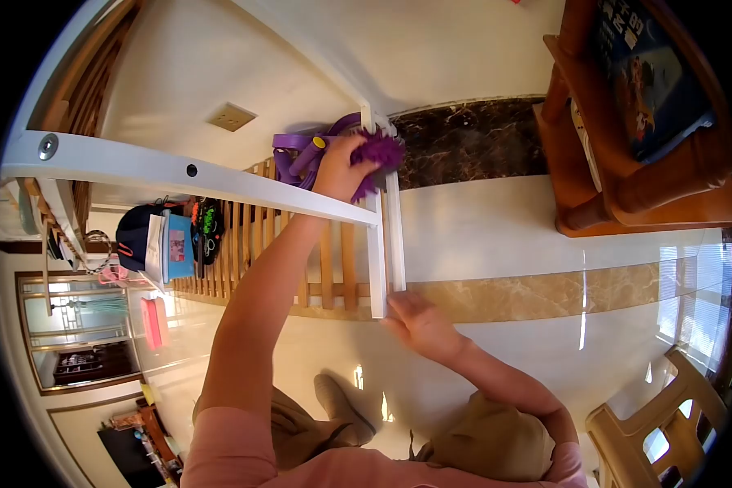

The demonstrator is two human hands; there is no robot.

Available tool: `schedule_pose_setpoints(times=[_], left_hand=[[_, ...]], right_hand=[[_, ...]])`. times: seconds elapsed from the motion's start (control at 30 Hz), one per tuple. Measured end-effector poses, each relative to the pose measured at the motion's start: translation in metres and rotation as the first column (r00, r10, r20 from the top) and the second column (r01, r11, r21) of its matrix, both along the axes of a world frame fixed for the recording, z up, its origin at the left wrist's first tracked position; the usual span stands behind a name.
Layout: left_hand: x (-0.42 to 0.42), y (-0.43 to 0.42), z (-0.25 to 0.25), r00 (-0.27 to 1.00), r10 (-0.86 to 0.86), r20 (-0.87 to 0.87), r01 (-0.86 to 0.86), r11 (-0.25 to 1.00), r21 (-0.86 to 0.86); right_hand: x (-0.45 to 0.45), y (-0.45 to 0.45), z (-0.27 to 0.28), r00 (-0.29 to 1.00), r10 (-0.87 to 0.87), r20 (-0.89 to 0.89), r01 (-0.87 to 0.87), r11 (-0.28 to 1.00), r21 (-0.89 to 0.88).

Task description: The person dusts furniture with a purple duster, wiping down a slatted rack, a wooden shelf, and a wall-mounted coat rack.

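Note:
My left hand (340,168) is closed round a fuzzy purple chenille cleaning cloth (380,151), pressed to the white metal bed frame (285,193) near the wall. The arm passes behind the frame's long upper rail. My right hand (424,327) grips the near end of the frame's short end rails, thumb and fingers at the corner; its fingertips are partly hidden. Just left of my left hand, a purple strap-like object (289,150) and a purple cylinder with a yellow end (309,155) lie by the wall.
Wooden bed slats (244,236) run leftward below the rail, carrying a dark backpack (137,236) and a blue box (177,246). A wooden shelf (573,154) stands at right, a tan plastic chair (638,423) at lower right. A wall socket (232,116) is above the slats.

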State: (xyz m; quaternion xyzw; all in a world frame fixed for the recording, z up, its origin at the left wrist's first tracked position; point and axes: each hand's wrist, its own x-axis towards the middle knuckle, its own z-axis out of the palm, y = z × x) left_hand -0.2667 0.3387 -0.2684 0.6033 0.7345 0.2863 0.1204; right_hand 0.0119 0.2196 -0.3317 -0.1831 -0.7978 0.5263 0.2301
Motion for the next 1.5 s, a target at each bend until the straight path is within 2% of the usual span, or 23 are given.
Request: schedule_pose_setpoints(times=[0.07,0.2,0.23,0.3,0.33,0.37,0.43,0.47,0.53,0.63,0.7,0.73,0.77,0.8,0.87,0.97,1.0,1.1,1.17,1.23,1.3,1.4,1.5], left_hand=[[-0.012,-0.021,-0.014,0.955,-0.054,0.293,0.089,0.99,-0.107],[-0.007,-0.012,0.006,0.94,-0.094,0.329,0.177,0.956,-0.232],[-0.008,-0.007,0.003,0.954,-0.083,0.287,0.142,0.971,-0.191],[0.0,-0.007,-0.008,0.895,0.03,0.445,0.003,0.997,-0.074],[0.0,-0.015,-0.016,0.894,0.029,0.447,0.001,0.998,-0.068],[0.002,-0.032,-0.024,0.914,0.158,0.373,-0.12,0.985,-0.123],[0.016,-0.068,-0.024,0.633,0.435,0.64,-0.341,0.899,-0.274],[0.026,-0.09,-0.019,0.206,0.506,0.837,-0.378,0.83,-0.409],[0.039,-0.13,0.006,0.159,0.527,0.835,-0.399,0.808,-0.434],[0.067,-0.171,0.007,0.221,0.519,0.826,-0.498,0.788,-0.362],[0.099,-0.178,0.004,0.387,0.557,0.735,-0.442,0.811,-0.383],[0.115,-0.17,-0.001,0.564,0.436,0.701,-0.389,0.889,-0.24],[0.117,-0.163,-0.01,0.744,0.388,0.543,-0.373,0.917,-0.144],[0.12,-0.161,-0.009,0.743,0.42,0.521,-0.39,0.904,-0.173],[0.13,-0.169,0.0,0.734,0.458,0.501,-0.417,0.887,-0.198],[0.154,-0.202,0.018,0.636,0.595,0.491,-0.42,0.801,-0.426],[0.158,-0.209,0.02,0.795,0.495,0.351,-0.391,0.86,-0.327],[0.156,-0.199,0.019,0.92,0.372,0.123,-0.344,0.917,-0.201],[0.146,-0.16,0.025,0.938,0.346,0.002,-0.343,0.934,-0.103],[0.131,-0.129,0.015,0.926,0.377,0.024,-0.376,0.926,-0.029],[0.134,-0.129,0.006,0.942,0.324,-0.082,-0.321,0.945,0.057],[0.14,-0.165,0.022,0.97,0.209,-0.124,-0.226,0.963,-0.147],[0.131,-0.192,0.038,0.996,0.035,-0.078,-0.054,0.968,-0.246]], right_hand=[[0.0,-0.002,-0.003,1.0,-0.018,-0.007,0.018,1.0,0.006],[-0.003,-0.003,-0.007,0.999,-0.035,-0.025,0.035,0.999,0.02],[-0.002,-0.003,-0.008,0.999,-0.026,-0.027,0.026,0.999,0.03],[-0.002,-0.002,-0.006,1.0,-0.021,-0.016,0.021,1.0,0.019],[-0.001,-0.001,-0.003,0.999,-0.026,-0.03,0.027,1.0,0.016],[0.0,-0.001,-0.002,0.998,-0.034,-0.046,0.034,0.999,0.008],[0.0,-0.002,-0.004,0.999,-0.037,-0.035,0.038,0.999,0.017],[-0.001,-0.003,-0.006,0.999,-0.036,-0.023,0.037,0.999,0.026],[-0.002,-0.003,-0.007,0.999,-0.038,-0.036,0.039,0.999,0.028],[-0.003,-0.006,-0.011,0.997,-0.059,-0.057,0.06,0.998,0.02],[-0.003,-0.004,-0.011,0.995,-0.068,-0.069,0.07,0.997,0.018],[-0.001,0.001,-0.007,0.996,-0.057,-0.064,0.054,0.997,-0.05],[0.002,0.002,-0.006,0.997,-0.046,-0.057,0.039,0.992,-0.12],[0.005,0.001,-0.008,0.998,-0.036,-0.051,0.03,0.992,-0.122],[0.012,0.002,-0.013,0.99,-0.142,-0.01,0.129,0.924,-0.361],[0.022,0.004,-0.022,0.966,-0.256,0.044,0.25,0.87,-0.425],[0.022,0.004,-0.023,0.952,-0.305,0.028,0.286,0.853,-0.436],[0.018,-0.002,-0.026,0.941,-0.332,0.059,0.301,0.749,-0.591],[0.02,-0.004,-0.017,0.951,-0.3,0.075,0.286,0.764,-0.578],[0.022,-0.004,-0.015,0.959,-0.269,0.085,0.27,0.787,-0.554],[0.027,-0.009,-0.023,0.956,-0.287,0.06,0.273,0.799,-0.536],[0.032,-0.012,-0.025,0.95,-0.307,0.052,0.283,0.781,-0.557],[0.038,-0.016,-0.025,0.949,-0.305,0.083,0.297,0.768,-0.568]])
